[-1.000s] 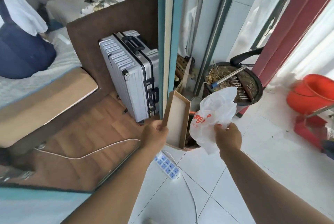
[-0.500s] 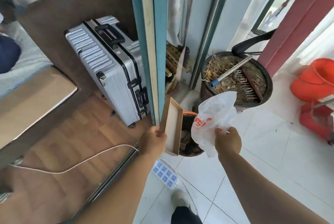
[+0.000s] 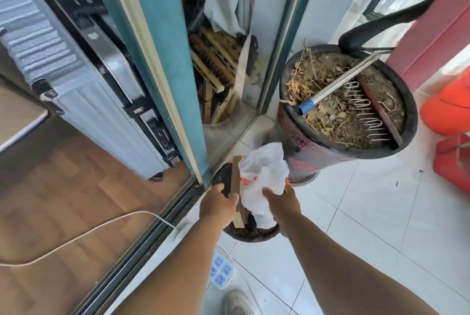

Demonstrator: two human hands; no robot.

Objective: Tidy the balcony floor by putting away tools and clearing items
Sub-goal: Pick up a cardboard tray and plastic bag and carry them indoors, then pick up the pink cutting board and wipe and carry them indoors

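Left hand (image 3: 218, 204) grips flat brown cardboard box (image 3: 236, 182); right hand (image 3: 281, 200) clutches white plastic bag (image 3: 264, 174) over small dark bin (image 3: 250, 234); tall box may tip out.

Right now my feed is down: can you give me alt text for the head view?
The left hand grips a cardboard box lid and the right hand holds a white plastic bag, both over a small dark bin on the white tiled floor. A large pot of dry soil stands just behind.

Small dark pot (image 3: 250, 234) mostly hidden behind hands, suitcase (image 3: 76, 80) cut off at left edge
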